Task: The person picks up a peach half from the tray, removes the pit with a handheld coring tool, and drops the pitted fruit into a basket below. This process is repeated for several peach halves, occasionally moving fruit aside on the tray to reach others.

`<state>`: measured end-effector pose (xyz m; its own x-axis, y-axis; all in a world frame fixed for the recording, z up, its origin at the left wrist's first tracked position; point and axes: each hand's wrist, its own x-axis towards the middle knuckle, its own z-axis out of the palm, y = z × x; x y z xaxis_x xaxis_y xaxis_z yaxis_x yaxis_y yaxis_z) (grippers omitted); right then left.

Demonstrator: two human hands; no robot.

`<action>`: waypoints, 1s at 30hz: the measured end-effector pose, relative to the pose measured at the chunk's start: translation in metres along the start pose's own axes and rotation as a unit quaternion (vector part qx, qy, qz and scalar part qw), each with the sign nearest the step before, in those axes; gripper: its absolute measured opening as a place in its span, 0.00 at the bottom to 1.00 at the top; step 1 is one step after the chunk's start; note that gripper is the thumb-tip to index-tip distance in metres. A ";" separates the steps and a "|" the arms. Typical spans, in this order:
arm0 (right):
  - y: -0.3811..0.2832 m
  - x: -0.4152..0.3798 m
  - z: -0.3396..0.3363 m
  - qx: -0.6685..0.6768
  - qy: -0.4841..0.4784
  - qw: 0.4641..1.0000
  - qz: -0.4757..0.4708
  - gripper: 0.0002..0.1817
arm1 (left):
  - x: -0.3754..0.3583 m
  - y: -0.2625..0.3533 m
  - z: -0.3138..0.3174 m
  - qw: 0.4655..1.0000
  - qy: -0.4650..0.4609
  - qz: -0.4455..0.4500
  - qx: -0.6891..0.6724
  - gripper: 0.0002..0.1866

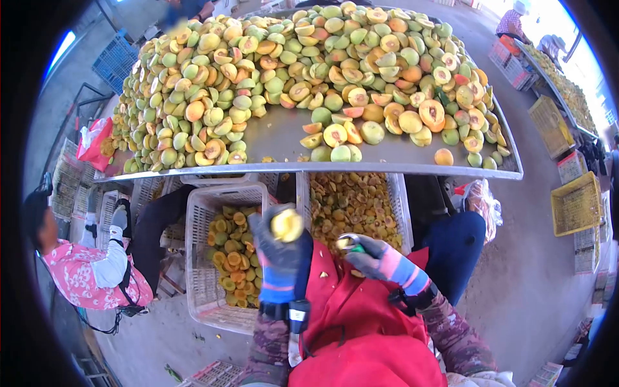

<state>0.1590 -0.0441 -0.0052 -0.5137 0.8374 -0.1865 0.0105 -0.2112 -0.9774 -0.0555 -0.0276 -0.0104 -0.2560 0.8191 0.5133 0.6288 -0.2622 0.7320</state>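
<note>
Over the inner edge of a white crate, my left hand [278, 261], gloved in grey and blurred by motion, is closed on a halved peach [286, 226] whose yellow cut side faces up. Lower right of it, my gloved right hand [374, 257] grips a small pitting tool [349, 241] with a metal loop and a bit of green; a yellowish piece shows at the loop. Pitted peach halves [235, 261] fill part of the white crate [196, 284]. Between my hands and the table, another crate [403, 213] holds brown-yellow pits and scraps [351, 203].
A metal table [277, 138] carries a big heap of cut peaches [206, 84]. A co-worker in a pink patterned top [84, 271] sits at the left. Yellow crates [576, 205] stand at the right, and a red bag [97, 143] hangs by the table's left end.
</note>
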 end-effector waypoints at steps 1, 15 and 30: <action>0.032 0.000 -0.023 0.171 -0.025 0.973 0.152 0.18 | -0.009 -0.040 -0.014 0.914 0.063 -0.194 -0.351 0.12; 0.068 -0.019 -0.037 -0.346 0.195 0.910 -0.119 0.09 | 0.173 -0.093 0.133 0.874 -0.317 -0.119 0.350 0.44; -0.048 0.013 -0.004 -0.217 0.158 0.947 -0.178 0.10 | 0.053 0.030 0.022 0.953 -0.234 0.089 -0.171 0.37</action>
<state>0.1555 -0.0207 0.0389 -0.2698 0.9401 0.2082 0.2727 0.2820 -0.9198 -0.0342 0.0195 0.0290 0.2379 0.8629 0.4459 0.3346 -0.5038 0.7964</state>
